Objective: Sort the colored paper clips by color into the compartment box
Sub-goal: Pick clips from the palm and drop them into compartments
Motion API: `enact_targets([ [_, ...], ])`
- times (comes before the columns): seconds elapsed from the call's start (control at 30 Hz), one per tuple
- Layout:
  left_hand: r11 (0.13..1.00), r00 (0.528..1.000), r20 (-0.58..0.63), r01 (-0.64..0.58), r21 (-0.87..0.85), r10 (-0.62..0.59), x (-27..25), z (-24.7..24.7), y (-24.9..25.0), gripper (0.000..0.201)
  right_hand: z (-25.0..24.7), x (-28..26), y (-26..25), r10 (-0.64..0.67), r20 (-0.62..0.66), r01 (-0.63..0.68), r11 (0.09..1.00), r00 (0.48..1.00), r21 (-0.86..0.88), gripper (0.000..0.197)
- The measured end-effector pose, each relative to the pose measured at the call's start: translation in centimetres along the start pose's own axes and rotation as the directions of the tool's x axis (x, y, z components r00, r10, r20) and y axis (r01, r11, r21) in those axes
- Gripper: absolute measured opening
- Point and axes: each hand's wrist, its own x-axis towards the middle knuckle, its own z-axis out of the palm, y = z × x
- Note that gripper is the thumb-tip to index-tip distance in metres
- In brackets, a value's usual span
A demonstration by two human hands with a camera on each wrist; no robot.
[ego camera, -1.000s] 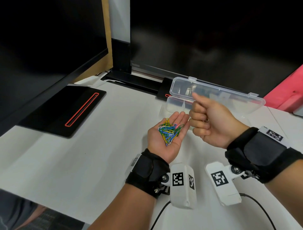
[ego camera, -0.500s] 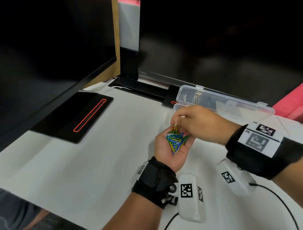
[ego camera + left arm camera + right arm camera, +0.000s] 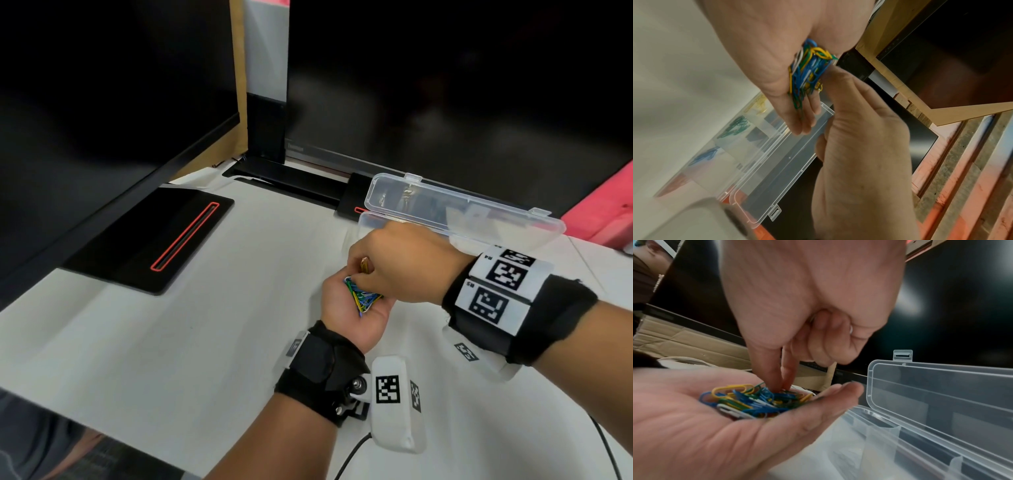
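My left hand [image 3: 368,325] lies palm up above the white table, cupping a pile of blue, green, yellow and white paper clips [image 3: 363,297]. My right hand [image 3: 394,263] covers its fingers from above. In the right wrist view the right thumb and forefinger [image 3: 782,386] pinch together down in the pile [image 3: 748,400], with the other fingers curled. Which clip they hold is hidden. The clear compartment box [image 3: 368,219] stands open just behind the hands, lid [image 3: 462,212] tilted back. Its compartments hold yellow clips [image 3: 758,104], green clips [image 3: 735,126] and blue clips [image 3: 705,156].
A black monitor base with a red slot [image 3: 154,236] sits at the left on the table [image 3: 137,342]. Two dark monitor screens rise behind. A pink object [image 3: 603,219] lies at the far right. A black cable [image 3: 352,455] runs near the front edge.
My right hand came down from a raised fist beside the left palm onto the pile, and its thumb and forefinger now dig into the clips. The left hand stayed cupped.
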Motion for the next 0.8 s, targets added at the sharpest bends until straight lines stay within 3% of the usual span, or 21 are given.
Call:
enact_targets([
  [0.17, 1.000, 0.998, 0.067, -0.010, -0.021, 0.012, -0.5, 0.4, 0.0, 0.049, 0.2, -0.1, 1.1, 0.061, -0.037, -0.052, 0.975, 0.997, 0.215, 0.017],
  [0.27, 0.999, 0.996, 0.093, 0.001, -0.043, 0.003, -0.7, 0.6, 0.2, 0.047, 0.1, -0.5, 1.9, 0.150, -0.031, -0.110, 0.835, 0.988, 0.540, 0.009],
  [0.4, 0.994, 0.992, 0.120, 0.036, -0.106, -0.023, -0.9, 0.6, 0.3, 0.045, 0.1, -1.6, 2.3, 0.264, 0.033, -0.160, 0.473, 0.964, 0.866, 0.012],
  [0.43, 0.992, 0.992, 0.125, 0.047, -0.120, -0.032, -0.9, 0.6, 0.3, 0.044, 0.2, -1.9, 2.4, 0.292, 0.075, -0.180, 0.349, 0.953, 0.920, 0.016],
  [0.53, 0.989, 0.992, 0.115, 0.068, -0.134, -0.053, -0.9, 0.7, 0.4, 0.037, 0.8, -3.0, 3.3, 0.288, 0.243, -0.202, -0.163, 0.926, 0.966, 0.022],
  [0.6, 0.988, 0.993, 0.110, 0.065, -0.140, -0.049, -0.9, 0.7, 0.5, 0.035, 1.3, -3.8, 3.9, 0.224, 0.291, -0.193, -0.378, 0.930, 0.906, 0.020],
  [0.7, 0.985, 0.992, 0.110, 0.071, -0.155, -0.055, -0.8, 0.6, 0.6, 0.035, 2.5, -4.6, 4.4, 0.194, 0.320, -0.177, -0.527, 0.927, 0.831, 0.025],
  [0.8, 0.985, 0.991, 0.119, 0.078, -0.157, -0.060, -0.7, 0.6, 0.6, 0.036, 3.0, -4.7, 4.8, 0.218, 0.362, -0.180, -0.577, 0.906, 0.797, 0.040],
])
